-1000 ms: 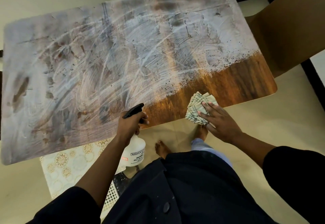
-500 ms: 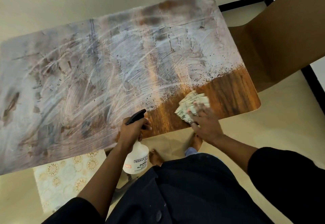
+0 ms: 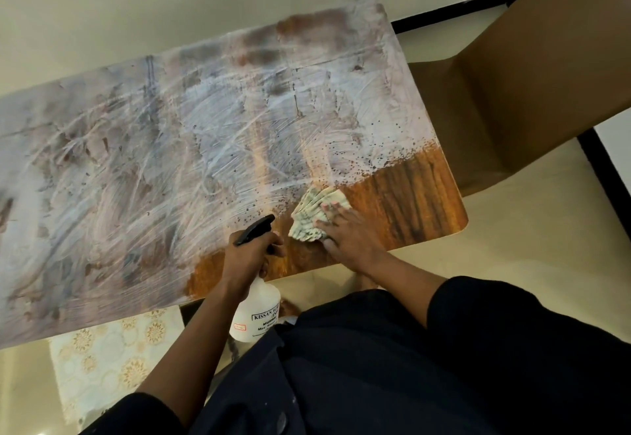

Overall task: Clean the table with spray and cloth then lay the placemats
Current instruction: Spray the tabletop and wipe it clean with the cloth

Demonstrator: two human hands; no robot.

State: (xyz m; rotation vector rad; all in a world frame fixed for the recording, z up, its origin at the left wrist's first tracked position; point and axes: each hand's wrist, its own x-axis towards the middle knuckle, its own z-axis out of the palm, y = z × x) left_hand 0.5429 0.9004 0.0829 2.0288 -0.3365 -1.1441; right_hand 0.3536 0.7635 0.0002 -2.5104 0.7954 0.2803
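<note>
Fingers of the right hand (image 3: 351, 236) lie straight and spread on the folded cloth (image 3: 314, 216), pressing it flat against the table (image 3: 409, 202) near the near right corner. Cloth position: on the boundary between the bare wood-grain strip along the near right edge and the white smeared film covering the remaining surface.

Left hand (image 3: 246, 258) grips the neck of the spray bottle (image 3: 256, 315), fingers curled round it below the black trigger head (image 3: 254, 229). Bottle body hangs just off the near table edge; the black head sits over the edge, just left of the cloth.

Placemat (image 3: 112, 346), pale with gold floral medallions, lies below the near edge at the left, partly hidden by the tabletop. Brown chair (image 3: 532, 69) stands at the right end of the table.
</note>
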